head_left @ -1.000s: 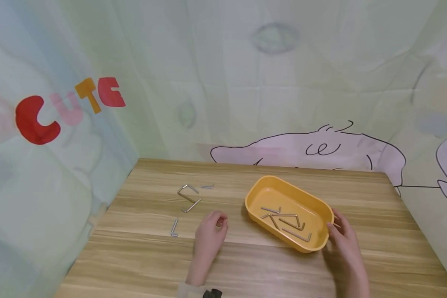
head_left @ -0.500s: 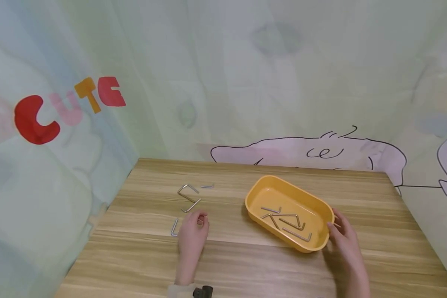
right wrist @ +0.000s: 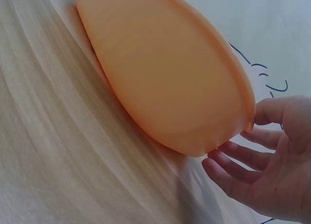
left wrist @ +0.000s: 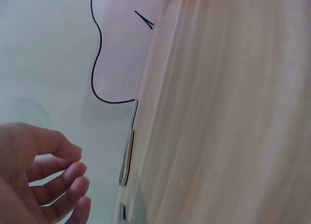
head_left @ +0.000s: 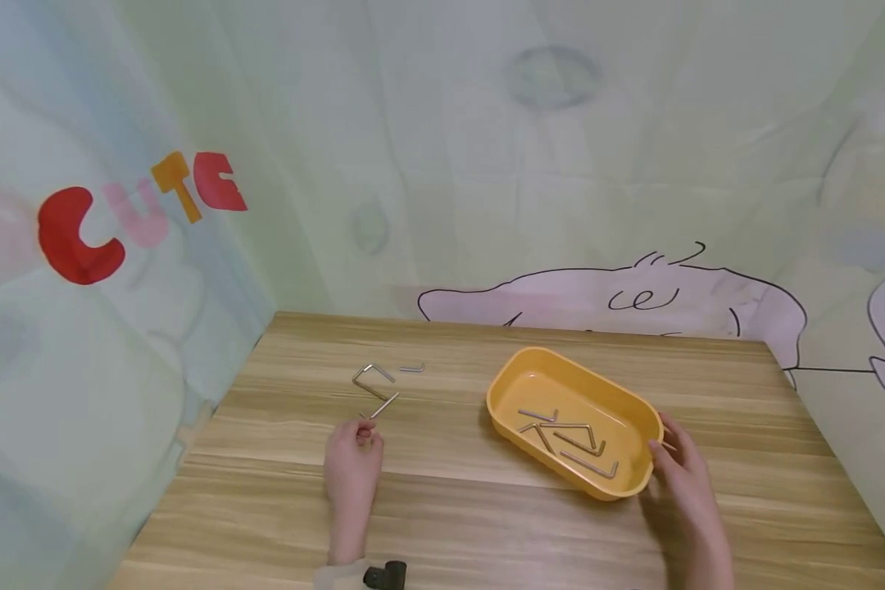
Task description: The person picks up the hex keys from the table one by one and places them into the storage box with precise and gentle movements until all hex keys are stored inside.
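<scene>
Left hand [head_left: 351,460], fingers loosely curled and grasping nothing, nears hex key [head_left: 380,406]; right hand [head_left: 680,475], fingers relaxed, touches the yellow tray [head_left: 503,385] rim.

This looks like a small makeshift recording booth rather than a lived-in room. A pale printed cloth backdrop [head_left: 487,164], creased and hung on three sides, closes in a wood-grain worktop [head_left: 487,524]. Cartoon drawings and the coloured letters "CUTE" [head_left: 140,213] decorate the cloth left of the worktop.
</scene>
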The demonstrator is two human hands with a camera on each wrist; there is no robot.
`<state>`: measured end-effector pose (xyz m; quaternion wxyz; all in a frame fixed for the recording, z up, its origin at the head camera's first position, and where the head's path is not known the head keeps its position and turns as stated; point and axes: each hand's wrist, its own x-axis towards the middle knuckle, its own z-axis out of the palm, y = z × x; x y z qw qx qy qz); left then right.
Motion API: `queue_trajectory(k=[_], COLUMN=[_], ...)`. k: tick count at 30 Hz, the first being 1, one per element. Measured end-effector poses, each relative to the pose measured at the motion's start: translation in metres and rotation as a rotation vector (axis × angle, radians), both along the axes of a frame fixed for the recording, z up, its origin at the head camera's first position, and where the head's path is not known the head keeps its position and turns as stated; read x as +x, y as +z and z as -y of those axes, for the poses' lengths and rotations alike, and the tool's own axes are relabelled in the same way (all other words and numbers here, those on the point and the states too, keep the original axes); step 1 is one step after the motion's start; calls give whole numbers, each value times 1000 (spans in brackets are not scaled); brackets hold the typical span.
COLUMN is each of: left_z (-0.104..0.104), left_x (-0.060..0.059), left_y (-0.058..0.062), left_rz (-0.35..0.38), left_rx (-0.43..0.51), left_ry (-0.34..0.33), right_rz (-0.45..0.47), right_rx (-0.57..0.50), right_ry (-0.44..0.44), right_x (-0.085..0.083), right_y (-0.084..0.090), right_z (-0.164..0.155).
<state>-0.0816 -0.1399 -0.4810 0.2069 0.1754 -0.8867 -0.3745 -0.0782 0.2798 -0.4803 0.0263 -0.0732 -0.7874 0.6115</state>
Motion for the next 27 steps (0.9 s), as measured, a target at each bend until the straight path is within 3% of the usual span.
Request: queue_trajectory(k=[7, 11, 17, 27], left_z=[11, 18, 25, 33], left_x=[2, 3, 4, 1], left_y=[-2, -1, 0, -2], left_rz=[72, 146, 272, 347], left_rx=[25, 9, -25, -69], left_ry=[37, 55, 53, 35], right_rz=[44, 76, 94, 110], right_rx=[-48, -86, -61, -48], right_ry=[-6, -10, -6, -15], right_x=[1, 1, 0, 0], right_y=[0, 1, 3, 2], right_z=[0, 0, 2, 0])
